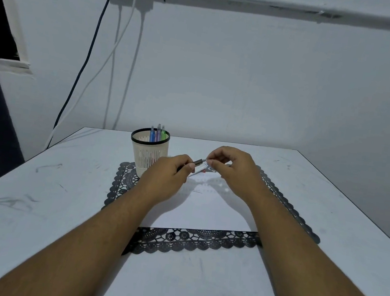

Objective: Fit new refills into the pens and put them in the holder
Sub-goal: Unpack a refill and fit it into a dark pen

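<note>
Both hands meet above the white paper [206, 210]: left hand [170, 172] grips a dark pen [197, 162], right hand [232, 167] pinches its tip end. Beside them, the holder [148, 157] already keeps 3 pens [157, 134]; this one seems unfinished.

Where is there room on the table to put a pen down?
The bare table left of the black lace mat is free, and so is the strip right of the mat, toward the table's right edge. The white paper between the forearms is bare too. It is crowded by the holder, where both hands work on a pen.
</note>
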Available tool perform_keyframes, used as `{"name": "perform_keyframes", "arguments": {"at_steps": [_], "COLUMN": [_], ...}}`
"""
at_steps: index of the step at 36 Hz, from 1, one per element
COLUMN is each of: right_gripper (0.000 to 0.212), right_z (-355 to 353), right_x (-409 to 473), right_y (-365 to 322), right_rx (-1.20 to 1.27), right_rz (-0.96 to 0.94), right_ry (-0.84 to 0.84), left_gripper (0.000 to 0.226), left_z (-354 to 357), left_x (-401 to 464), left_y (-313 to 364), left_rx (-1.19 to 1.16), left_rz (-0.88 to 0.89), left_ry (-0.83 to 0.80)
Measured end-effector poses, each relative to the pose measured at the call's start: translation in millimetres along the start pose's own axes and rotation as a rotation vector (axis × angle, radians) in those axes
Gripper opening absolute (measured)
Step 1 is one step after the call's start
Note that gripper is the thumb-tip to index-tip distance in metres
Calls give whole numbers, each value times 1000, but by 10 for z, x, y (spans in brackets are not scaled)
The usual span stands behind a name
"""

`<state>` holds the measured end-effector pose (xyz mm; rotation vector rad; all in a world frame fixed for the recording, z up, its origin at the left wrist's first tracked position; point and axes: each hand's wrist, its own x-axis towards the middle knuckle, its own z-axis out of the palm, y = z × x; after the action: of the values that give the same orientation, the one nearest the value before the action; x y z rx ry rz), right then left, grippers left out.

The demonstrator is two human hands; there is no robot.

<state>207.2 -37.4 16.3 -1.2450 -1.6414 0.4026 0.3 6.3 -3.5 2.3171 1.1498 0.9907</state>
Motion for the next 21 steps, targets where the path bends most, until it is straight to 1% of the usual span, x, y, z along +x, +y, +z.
{"name": "perform_keyframes", "arguments": {"at_steps": [3, 6, 10, 14, 18, 21], "right_gripper": [6, 6, 5, 5, 5, 5], "right_z": [-29, -30, -27, -14, 14, 91], "right_x": [15, 26, 21, 21, 5, -14], "right_y": [22, 40, 43, 42, 13, 8], "right_rx": [-84, -117, -122, -99, 5, 205], "right_rz": [-35, -58, -68, -56, -12, 91], "right_ry": [-17, -30, -48, -66, -46, -21], "left_gripper": [22, 21, 21, 21, 20, 23], "left_z": [1, 5, 0, 2, 11, 26], "left_x": [1, 3, 3, 0, 4, 2], "left_y": [-2, -10, -29, -25, -42, -21], "left_rx": [43, 77, 75, 22, -44, -119], "left_rz": [21, 37, 53, 56, 58, 53], "left_ry": [-5, -7, -7, -22, -30, -9]}}
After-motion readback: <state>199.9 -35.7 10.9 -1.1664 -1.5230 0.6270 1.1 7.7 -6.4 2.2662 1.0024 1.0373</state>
